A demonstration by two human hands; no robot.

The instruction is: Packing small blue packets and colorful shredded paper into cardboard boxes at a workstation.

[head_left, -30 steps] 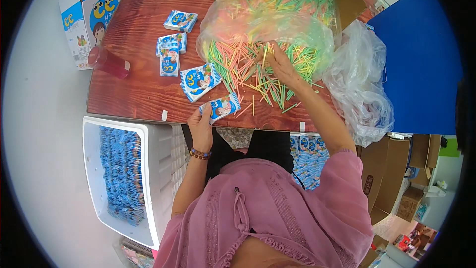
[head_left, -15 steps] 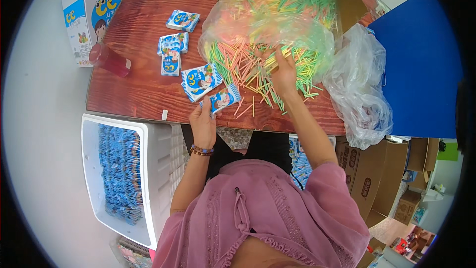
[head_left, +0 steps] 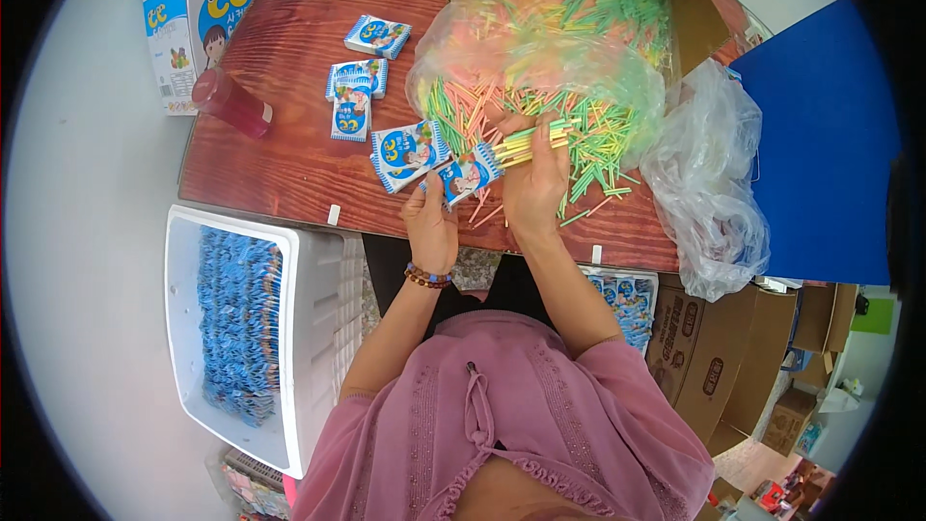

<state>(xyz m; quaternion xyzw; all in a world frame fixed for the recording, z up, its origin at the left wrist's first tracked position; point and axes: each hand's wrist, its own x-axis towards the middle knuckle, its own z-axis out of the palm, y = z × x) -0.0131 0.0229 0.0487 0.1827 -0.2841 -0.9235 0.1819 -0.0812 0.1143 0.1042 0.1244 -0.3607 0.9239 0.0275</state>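
Observation:
My left hand [head_left: 431, 229] pinches a small blue-and-white packet [head_left: 470, 176] by its lower left end, above the table's front edge. Beside it, my right hand [head_left: 538, 189] grips a bunch of thin, mostly yellow sticks [head_left: 518, 149] with some green ones. The bunch's left end meets the open-looking upper right end of the packet; whether any sticks are inside I cannot tell. Behind my right hand, a clear plastic bag [head_left: 540, 66] spills loose pink, green and yellow sticks [head_left: 600, 135]. Other filled-looking packets [head_left: 405, 150] lie just left of the held one.
More packets [head_left: 377, 36] rest farther back on the reddish wooden table [head_left: 299, 174]. A pink-filled jar [head_left: 231, 101] and a printed carton [head_left: 225, 10] stand left. Lower left, a white foam box [head_left: 299, 328] holds rows of blue packets. Crumpled plastic [head_left: 709, 174] hangs at right.
My right hand has drawn a bunch of sticks out of the pile, leftward and nearer, up to the packet. My left hand has raised the packet slightly toward it.

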